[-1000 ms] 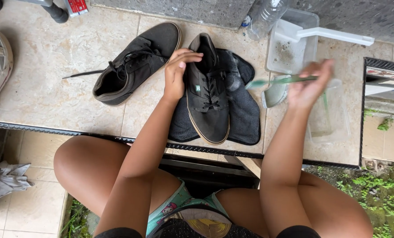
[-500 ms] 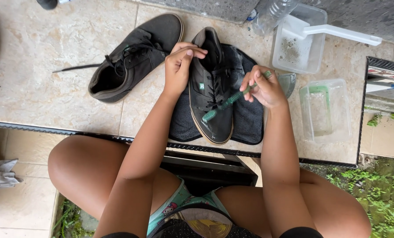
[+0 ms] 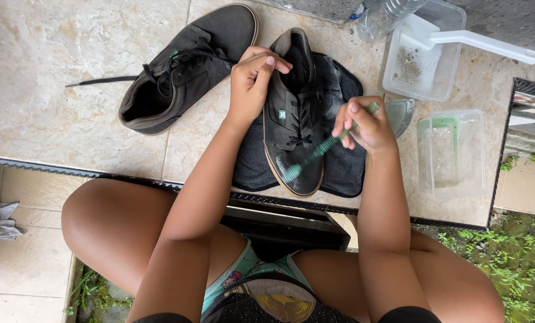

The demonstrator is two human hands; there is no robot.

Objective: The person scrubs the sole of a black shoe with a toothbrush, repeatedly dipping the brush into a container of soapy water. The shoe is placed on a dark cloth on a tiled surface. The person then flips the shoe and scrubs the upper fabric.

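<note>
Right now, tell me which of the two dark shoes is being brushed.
The shoe on the dark cloth, steadied by the left hand while the right hand works a green toothbrush on its toe. The other shoe lies untouched on bare tile.

Matt dark canvas on the shoe (image 3: pixel 294 113) under the green plastic toothbrush (image 3: pixel 318 151), same dull fabric on the second shoe (image 3: pixel 183 69), soft dark cloth mat (image 3: pixel 345 170) beneath, clear glossy plastic containers (image 3: pixel 450 152), smooth polished stone tiles (image 3: pixel 52 42).

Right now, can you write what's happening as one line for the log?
left hand steadies dark shoe at heel | right hand holds green brush, bristles on toe | shoe on dark cloth | second shoe lies aside
</note>
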